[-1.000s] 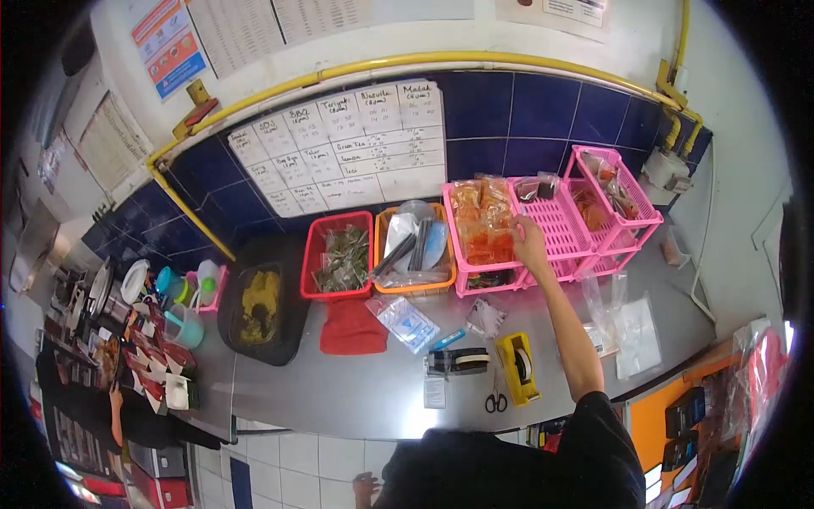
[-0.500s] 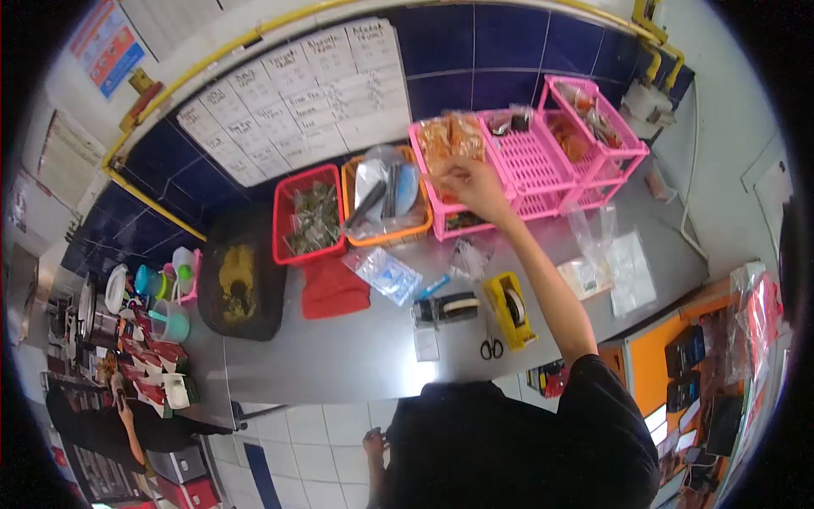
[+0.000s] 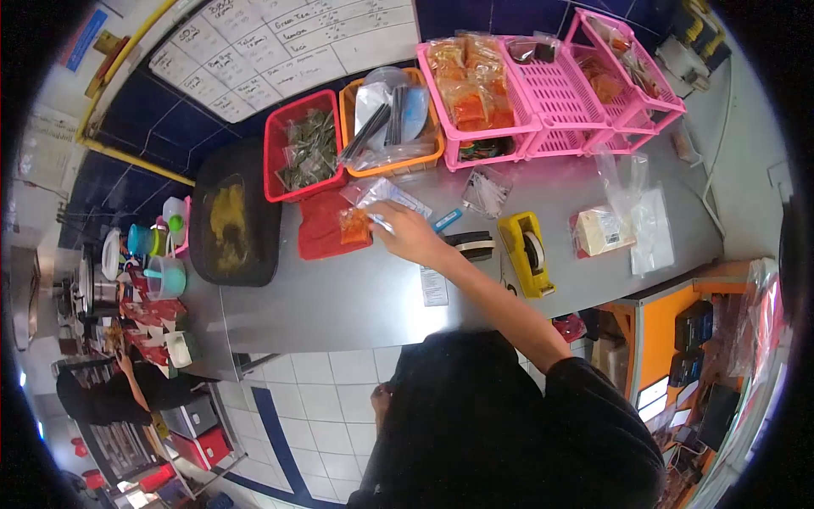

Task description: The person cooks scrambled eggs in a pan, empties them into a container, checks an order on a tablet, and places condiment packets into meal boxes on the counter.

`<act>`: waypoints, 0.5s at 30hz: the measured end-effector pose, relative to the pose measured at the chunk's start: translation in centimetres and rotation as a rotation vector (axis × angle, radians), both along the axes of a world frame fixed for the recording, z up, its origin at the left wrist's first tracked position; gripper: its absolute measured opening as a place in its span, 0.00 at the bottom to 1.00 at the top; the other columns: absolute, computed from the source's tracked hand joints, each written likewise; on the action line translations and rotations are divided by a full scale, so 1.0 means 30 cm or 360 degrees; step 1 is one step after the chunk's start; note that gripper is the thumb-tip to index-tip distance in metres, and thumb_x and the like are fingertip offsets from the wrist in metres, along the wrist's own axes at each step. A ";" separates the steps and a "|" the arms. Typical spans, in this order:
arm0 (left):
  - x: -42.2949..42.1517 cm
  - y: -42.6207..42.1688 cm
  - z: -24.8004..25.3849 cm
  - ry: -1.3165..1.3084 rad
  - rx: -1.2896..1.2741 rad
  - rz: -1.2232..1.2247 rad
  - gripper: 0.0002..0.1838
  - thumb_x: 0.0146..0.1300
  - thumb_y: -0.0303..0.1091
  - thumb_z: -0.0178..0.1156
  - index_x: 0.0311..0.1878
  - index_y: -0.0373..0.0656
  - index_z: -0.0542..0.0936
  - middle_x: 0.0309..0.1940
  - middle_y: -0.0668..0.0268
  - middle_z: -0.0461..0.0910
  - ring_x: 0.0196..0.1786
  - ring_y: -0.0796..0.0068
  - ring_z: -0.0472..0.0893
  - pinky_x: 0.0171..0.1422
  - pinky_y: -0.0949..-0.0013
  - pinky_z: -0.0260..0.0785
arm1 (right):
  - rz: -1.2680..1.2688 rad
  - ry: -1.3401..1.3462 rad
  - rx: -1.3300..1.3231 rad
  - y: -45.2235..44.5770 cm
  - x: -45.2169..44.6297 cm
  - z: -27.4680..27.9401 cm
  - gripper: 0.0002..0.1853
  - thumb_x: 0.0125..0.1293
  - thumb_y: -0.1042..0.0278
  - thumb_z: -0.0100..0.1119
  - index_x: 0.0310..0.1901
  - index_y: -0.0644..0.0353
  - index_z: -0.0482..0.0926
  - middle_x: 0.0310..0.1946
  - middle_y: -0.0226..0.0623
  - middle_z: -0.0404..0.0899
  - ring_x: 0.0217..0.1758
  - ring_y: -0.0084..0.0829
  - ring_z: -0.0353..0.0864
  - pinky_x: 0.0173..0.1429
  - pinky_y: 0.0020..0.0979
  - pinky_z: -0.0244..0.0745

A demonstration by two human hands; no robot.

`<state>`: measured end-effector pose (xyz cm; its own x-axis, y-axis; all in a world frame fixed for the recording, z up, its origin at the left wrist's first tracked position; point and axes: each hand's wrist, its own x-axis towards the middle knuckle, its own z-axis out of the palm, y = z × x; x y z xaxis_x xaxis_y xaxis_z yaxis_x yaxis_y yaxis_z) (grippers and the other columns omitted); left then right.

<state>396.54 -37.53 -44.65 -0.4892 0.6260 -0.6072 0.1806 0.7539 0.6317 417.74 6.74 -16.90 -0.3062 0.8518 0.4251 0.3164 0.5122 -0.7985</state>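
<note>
My right hand (image 3: 410, 234) pinches a small clear sachet of orange sauce (image 3: 354, 226) by its edge, above a folded red cloth (image 3: 326, 242) on the steel counter. Just beyond that hand lies a plastic packet with blue and white print (image 3: 398, 195). Similar orange sachets (image 3: 475, 102) are piled in the left section of the pink basket rack (image 3: 532, 127). My left hand (image 3: 381, 399) hangs low beside my body with its fingers curled; what it holds, if anything, is hidden.
A red basket of small packets (image 3: 309, 148), an orange basket with black straws (image 3: 390, 136) and a black tray (image 3: 254, 195) line the back of the counter (image 3: 288, 318). A yellow tape dispenser (image 3: 527, 254) stands right of my forearm. Another person (image 3: 119, 390) works at far left.
My right hand has come from the pink rack leftward and down to the red cloth, bringing a sauce sachet. The camera view has tilted down. My left hand stays low by my body.
</note>
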 end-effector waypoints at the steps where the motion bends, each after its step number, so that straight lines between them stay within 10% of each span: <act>1: 0.008 0.004 -0.011 0.0551 0.0133 -0.0545 0.15 0.65 0.39 0.57 0.44 0.38 0.83 0.28 0.58 0.85 0.35 0.68 0.84 0.41 0.64 0.75 | -0.0032 -0.0037 -0.0119 -0.044 0.042 -0.004 0.09 0.65 0.69 0.57 0.45 0.60 0.76 0.36 0.44 0.80 0.40 0.49 0.81 0.44 0.43 0.76; 4: 0.049 0.081 0.084 -0.0087 0.0006 0.0159 0.15 0.65 0.40 0.57 0.47 0.38 0.82 0.26 0.60 0.84 0.30 0.73 0.82 0.36 0.67 0.74 | -0.0124 -0.0117 -0.0380 -0.224 0.190 -0.078 0.05 0.66 0.70 0.55 0.41 0.59 0.77 0.33 0.42 0.80 0.35 0.42 0.82 0.38 0.38 0.76; 15: 0.047 0.124 0.126 0.0043 -0.0032 -0.0067 0.15 0.66 0.41 0.58 0.46 0.41 0.84 0.26 0.61 0.84 0.26 0.76 0.82 0.28 0.71 0.74 | -0.0450 -0.0425 -0.0461 -0.484 0.256 -0.385 0.17 0.59 0.67 0.63 0.50 0.49 0.75 0.25 0.32 0.79 0.29 0.33 0.82 0.36 0.35 0.77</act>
